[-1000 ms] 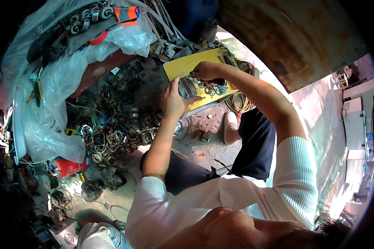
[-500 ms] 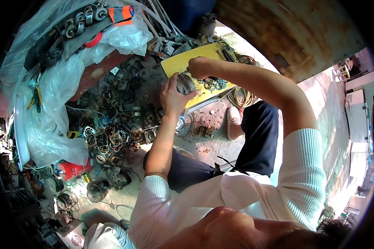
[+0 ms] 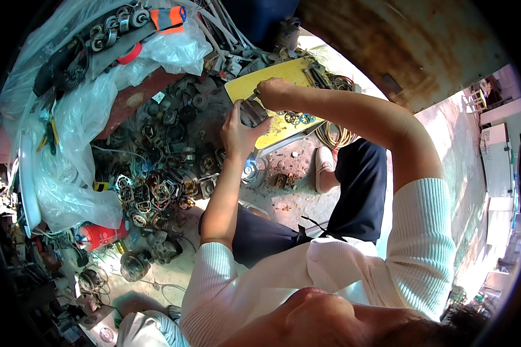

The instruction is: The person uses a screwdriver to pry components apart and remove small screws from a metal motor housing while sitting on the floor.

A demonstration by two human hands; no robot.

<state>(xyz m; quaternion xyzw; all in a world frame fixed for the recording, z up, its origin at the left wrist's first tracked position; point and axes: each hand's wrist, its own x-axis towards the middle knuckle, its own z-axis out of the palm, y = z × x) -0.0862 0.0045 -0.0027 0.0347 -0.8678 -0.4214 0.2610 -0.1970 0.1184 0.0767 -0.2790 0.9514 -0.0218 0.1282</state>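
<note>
My left hand (image 3: 237,134) is wrapped round a grey, ribbed metal motor part (image 3: 252,114), thumb on the near side and fingers on the far side. It is held over the left part of a yellow board (image 3: 246,87). Just beyond it, my right hand (image 3: 275,93) is closed in a fist on a thin metal tool (image 3: 253,98), whose end meets the top of the motor part. Most of that tool is hidden in the fist, so its kind does not show. Small black and blue wheel-like parts (image 3: 298,118) lie on the board beneath my right forearm.
A heap of motor parts (image 3: 150,199) covers the floor at left. Clear plastic sheeting (image 3: 78,185) hangs beyond it, near a red container (image 3: 103,236). Coiled hoses (image 3: 334,136) lie right of the board. A rusty metal sheet (image 3: 399,46) rises at the far right.
The motor part has tilted in my left hand, its side now turned more toward me. My right hand has shifted slightly left, and the tool has come over the part's top.
</note>
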